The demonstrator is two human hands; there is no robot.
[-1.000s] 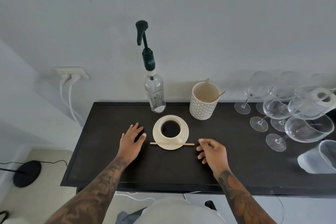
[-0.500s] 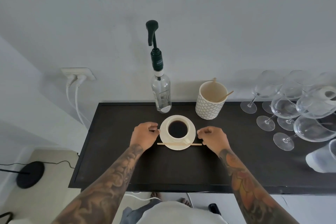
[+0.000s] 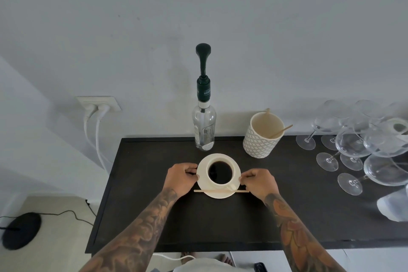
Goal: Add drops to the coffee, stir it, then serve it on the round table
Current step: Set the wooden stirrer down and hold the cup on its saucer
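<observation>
Both hands pinch the saucer (image 3: 220, 194) rim – left hand (image 3: 179, 178), right hand (image 3: 258, 182) – with the coffee cup (image 3: 220, 172) and stir stick (image 3: 220, 191) on it

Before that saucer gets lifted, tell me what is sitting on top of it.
On the saucer stands a cup of black coffee, with a wooden stir stick laid across its near edge. Left hand and right hand pinch its rim. The saucer's centre is hidden under the cup.

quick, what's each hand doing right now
Left hand: pinching the saucer's left rim.
Right hand: pinching the saucer's right rim.
</observation>
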